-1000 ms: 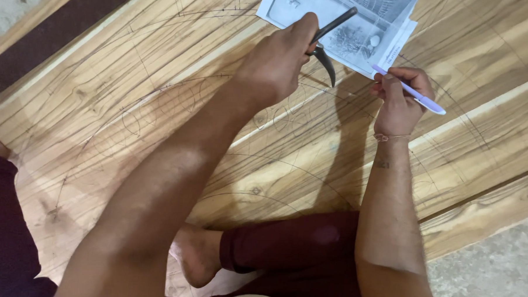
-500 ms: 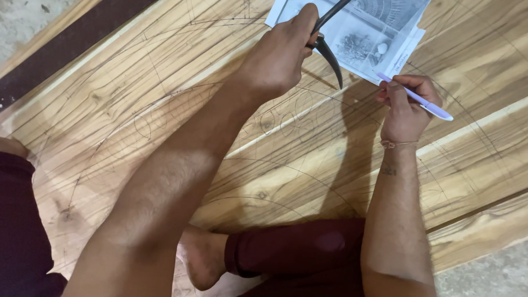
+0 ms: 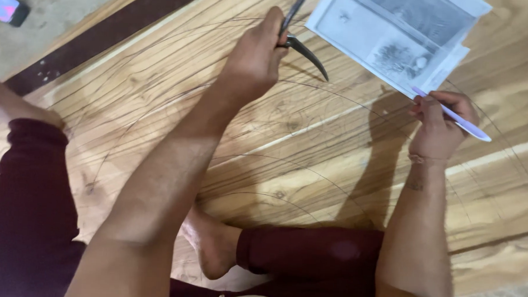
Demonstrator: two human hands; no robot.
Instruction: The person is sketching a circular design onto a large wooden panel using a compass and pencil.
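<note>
My left hand [image 3: 255,60] grips a dark metal divider [image 3: 305,47], one curved leg pointing right across the wooden panel [image 3: 160,92]. My right hand [image 3: 440,122] holds a pale lilac pen [image 3: 452,114] by the lower corner of a stack of printed paper sheets [image 3: 396,36] lying on the wood. Thin drawn arcs and lines cover the panel between my hands. My crossed legs in maroon trousers [image 3: 313,252] and a bare foot [image 3: 211,243] rest on the panel near me.
A dark brown strip [image 3: 104,43] with small holes runs along the panel's upper left edge, with concrete floor [image 3: 58,6] beyond. A phone with a lit screen [image 3: 6,5] lies at the top left corner. Floor shows at the bottom right.
The view has shifted so both hands and the papers sit lower and further right. My left hand keeps the divider near the papers; the right hand still holds the pen.
</note>
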